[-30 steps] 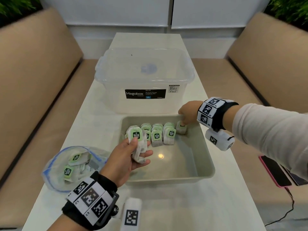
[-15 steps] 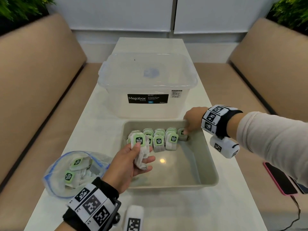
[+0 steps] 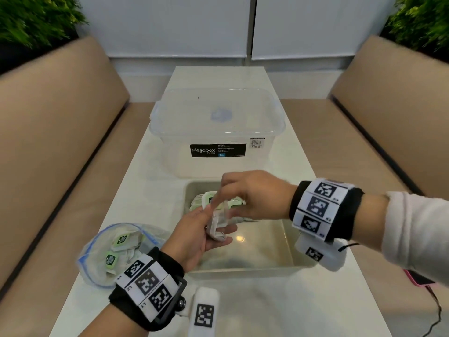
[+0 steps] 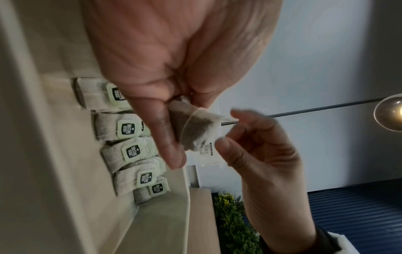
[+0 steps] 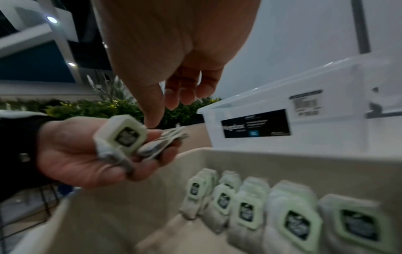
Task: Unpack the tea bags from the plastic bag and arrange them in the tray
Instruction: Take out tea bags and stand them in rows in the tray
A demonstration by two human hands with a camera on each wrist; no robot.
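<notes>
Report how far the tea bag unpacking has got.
Done: a row of tea bags lies along the tray's far wall. In hand: the left hand holds a small bunch; the right hand reaches for one. Left: more in the plastic bag.

The clear plastic storage box with a lid (image 3: 217,127) carries a black label (image 3: 218,150) on its near wall reading "Megabox" in white, with a smaller "STORAGE" beneath and "12L" on a small blue patch; the finer white lines beside it are too small to read. A white price sticker with a barcode (image 3: 257,143) sits just right of that label; its figures are blurred. The green paper tags on the tea bags standing in the beige tray (image 4: 128,128) bear a dark badge with white lettering, seen sideways and not legible. The black-and-white square markers on the wristbands (image 3: 318,206) hold patterns, no words.
</notes>
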